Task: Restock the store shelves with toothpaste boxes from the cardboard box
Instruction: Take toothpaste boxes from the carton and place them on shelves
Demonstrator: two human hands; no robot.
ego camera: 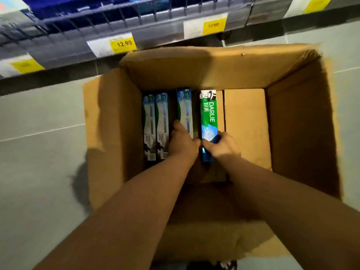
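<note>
On the floor of the open brown cardboard box [300,123], nearer its left wall, the right hand [222,146] clasps the green Darlie toothpaste box [209,114] by its near end and the left hand [182,141] curls round the neighbouring blue-and-white toothpaste box [185,108], so these end-only grips risk one slipping or denting as it lifts.
</note>
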